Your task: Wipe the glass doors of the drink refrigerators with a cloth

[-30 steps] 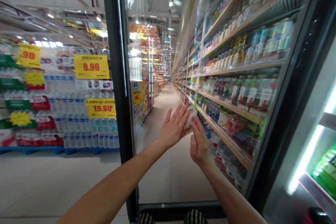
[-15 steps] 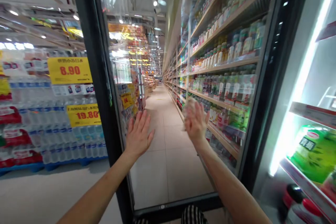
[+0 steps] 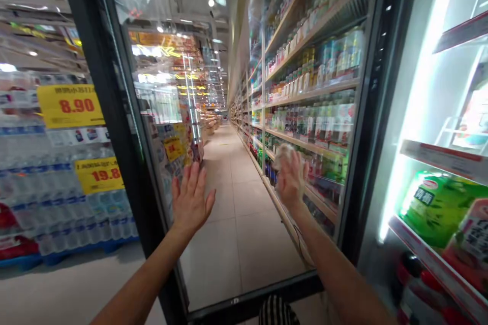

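Observation:
A tall glass door [image 3: 213, 269] with a black frame stands in front of me. My left hand [image 3: 190, 198] lies flat against the left part of its pane, fingers spread, holding nothing. Farther right, my right hand [image 3: 292, 177] presses a pale, crumpled cloth [image 3: 284, 151] to the glass. Most of the cloth is hidden by the palm, and the fingers are slightly blurred. Through the pane, or mirrored in it, appear an aisle floor and shelves of bottles.
At the right, a lit cooler shelf [image 3: 438, 251] holds green packs [image 3: 430, 208] and a red one. Wrapped water bottles [image 3: 76, 213] are stacked on blue pallets at the left, with yellow price signs [image 3: 70, 105]. A striped piece of fabric [image 3: 278, 311] shows below the door.
My right hand has slid slightly right across the glass with the cloth. The left hand still rests on the pane. The view has shifted, so the door frame and stacked bottles appear farther left.

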A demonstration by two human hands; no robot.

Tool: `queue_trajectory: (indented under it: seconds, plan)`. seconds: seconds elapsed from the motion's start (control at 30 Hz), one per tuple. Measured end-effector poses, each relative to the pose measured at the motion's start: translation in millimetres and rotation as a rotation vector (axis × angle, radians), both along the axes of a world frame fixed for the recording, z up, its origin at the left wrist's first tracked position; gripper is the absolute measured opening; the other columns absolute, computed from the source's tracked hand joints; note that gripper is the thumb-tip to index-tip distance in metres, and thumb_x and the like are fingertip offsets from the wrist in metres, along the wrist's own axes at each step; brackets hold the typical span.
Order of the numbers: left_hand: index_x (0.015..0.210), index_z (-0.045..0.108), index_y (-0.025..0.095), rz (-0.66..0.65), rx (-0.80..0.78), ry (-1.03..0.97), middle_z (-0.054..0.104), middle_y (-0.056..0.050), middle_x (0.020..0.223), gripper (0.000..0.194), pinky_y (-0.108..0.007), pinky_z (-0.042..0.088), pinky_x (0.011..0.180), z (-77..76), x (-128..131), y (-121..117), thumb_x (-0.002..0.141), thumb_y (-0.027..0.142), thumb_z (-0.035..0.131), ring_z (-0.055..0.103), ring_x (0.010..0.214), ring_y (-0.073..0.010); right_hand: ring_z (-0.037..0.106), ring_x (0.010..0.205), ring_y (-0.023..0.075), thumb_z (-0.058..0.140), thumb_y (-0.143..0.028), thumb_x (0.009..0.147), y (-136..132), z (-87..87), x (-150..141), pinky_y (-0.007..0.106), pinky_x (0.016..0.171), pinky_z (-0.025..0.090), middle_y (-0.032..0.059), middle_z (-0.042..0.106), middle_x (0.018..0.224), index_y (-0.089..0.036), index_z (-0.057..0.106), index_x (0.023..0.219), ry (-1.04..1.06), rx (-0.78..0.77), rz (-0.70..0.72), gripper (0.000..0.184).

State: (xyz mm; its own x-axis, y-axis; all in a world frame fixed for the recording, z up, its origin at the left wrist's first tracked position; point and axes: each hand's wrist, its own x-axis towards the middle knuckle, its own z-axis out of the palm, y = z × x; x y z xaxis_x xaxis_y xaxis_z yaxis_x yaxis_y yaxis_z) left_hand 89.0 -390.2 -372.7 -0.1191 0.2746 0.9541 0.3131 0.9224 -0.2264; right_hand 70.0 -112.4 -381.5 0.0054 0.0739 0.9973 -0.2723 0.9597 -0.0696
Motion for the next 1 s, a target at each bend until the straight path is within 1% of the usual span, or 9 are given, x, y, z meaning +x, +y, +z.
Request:
queue_trajectory:
  seconds: [0.1, 0.17, 0.23, 0.37, 0.47, 0.6, 0.7, 0.9, 1.0]
  plan:
    - [0.142, 0.011, 0.019, -0.017, 0.022, 0.005, 0.026, -0.013, 0.145, 0.075, -0.048, 0.012, 0.110, -1.8, 1, 4, 0.080, 0.027, 0.054, 0.015, 0.136, -0.0236, 0.027, 0.133, 0.0289, 0.034, -0.024, 0.084, 71, 13.5, -9, 0.055, 0.105, 0.023, 0.0183, 0.035, 0.140, -0.012, 0.049, 0.126, 0.087, -0.482, -0.060, 0.046]
    - [0.142, 0.011, 0.020, -0.025, 0.041, 0.004, 0.025, -0.013, 0.145, 0.075, -0.049, 0.011, 0.110, -3.2, 1, 7, 0.080, 0.027, 0.053, 0.015, 0.137, -0.0240, 0.028, 0.132, 0.0305, 0.033, -0.025, 0.084, 85, 23.0, -13, 0.055, 0.104, 0.026, 0.0206, 0.032, 0.141, -0.010, 0.046, 0.128, 0.133, -0.626, -0.055, 0.049]
    - [0.142, 0.012, 0.020, -0.026, 0.059, 0.007, 0.024, -0.013, 0.145, 0.074, -0.049, 0.011, 0.110, -4.2, -1, 8, 0.080, 0.026, 0.053, 0.014, 0.137, -0.0241, 0.028, 0.132, 0.0300, 0.035, -0.026, 0.084, 63, 25.8, -12, 0.054, 0.102, 0.028, 0.0189, 0.030, 0.142, -0.012, 0.046, 0.129, 0.132, -0.519, -0.024, 0.048]
    - [0.142, 0.013, 0.019, -0.023, 0.064, 0.019, 0.024, -0.014, 0.145, 0.074, -0.050, 0.011, 0.109, -4.7, -4, 8, 0.080, 0.027, 0.053, 0.014, 0.137, -0.0242, 0.024, 0.135, 0.0246, 0.040, -0.021, 0.083, -10, 13.3, -4, 0.048, 0.105, 0.027, 0.0099, 0.030, 0.145, -0.022, 0.047, 0.128, 0.009, 0.028, 0.075, 0.045]
    - [0.142, 0.012, 0.020, -0.033, 0.065, -0.006, 0.023, -0.013, 0.146, 0.073, -0.051, 0.012, 0.109, -5.7, -2, 8, 0.081, 0.027, 0.052, 0.014, 0.137, -0.0245, 0.026, 0.134, 0.0224, 0.041, -0.020, 0.083, 1, -1.0, 0, 0.047, 0.107, 0.024, 0.0070, 0.036, 0.142, -0.025, 0.052, 0.122, -0.080, 0.168, 0.058, 0.041]
    - [0.142, 0.010, 0.022, -0.044, 0.072, -0.048, 0.019, -0.011, 0.147, 0.074, -0.052, 0.011, 0.109, -12.1, 3, 11, 0.081, 0.025, 0.052, 0.013, 0.137, -0.0254, 0.028, 0.132, 0.0277, 0.035, -0.024, 0.084, 85, -17.5, -4, 0.054, 0.105, 0.025, 0.0174, 0.034, 0.141, -0.013, 0.049, 0.125, -0.015, -0.408, -0.077, 0.045]
    - [0.142, 0.009, 0.022, -0.027, 0.081, -0.041, 0.017, -0.011, 0.147, 0.075, -0.054, 0.012, 0.109, -17.6, 3, 15, 0.081, 0.024, 0.051, 0.014, 0.137, -0.0264, 0.024, 0.134, 0.0297, 0.032, -0.024, 0.084, 97, -25.9, -8, 0.054, 0.104, 0.026, 0.0217, 0.029, 0.142, -0.007, 0.043, 0.129, 0.013, -0.629, -0.061, 0.050]
    - [0.142, 0.008, 0.020, -0.031, 0.064, -0.037, 0.015, -0.012, 0.147, 0.074, -0.055, 0.012, 0.108, -28.0, 2, 21, 0.081, 0.023, 0.050, 0.012, 0.137, -0.0269, 0.023, 0.135, 0.0258, 0.040, -0.016, 0.084, -32, -51.0, 9, 0.050, 0.106, 0.027, 0.0099, 0.029, 0.145, -0.021, 0.049, 0.125, -0.048, 0.058, 0.126, 0.043]
    - [0.142, 0.011, 0.019, -0.026, 0.017, -0.043, 0.020, -0.013, 0.146, 0.071, -0.051, 0.012, 0.109, -39.1, 7, 20, 0.082, 0.022, 0.049, 0.014, 0.137, -0.0242, 0.026, 0.134, 0.0243, 0.041, -0.015, 0.083, -33, -60.5, 13, 0.048, 0.106, 0.028, 0.0081, 0.035, 0.142, -0.024, 0.050, 0.124, -0.093, 0.219, 0.133, 0.043]
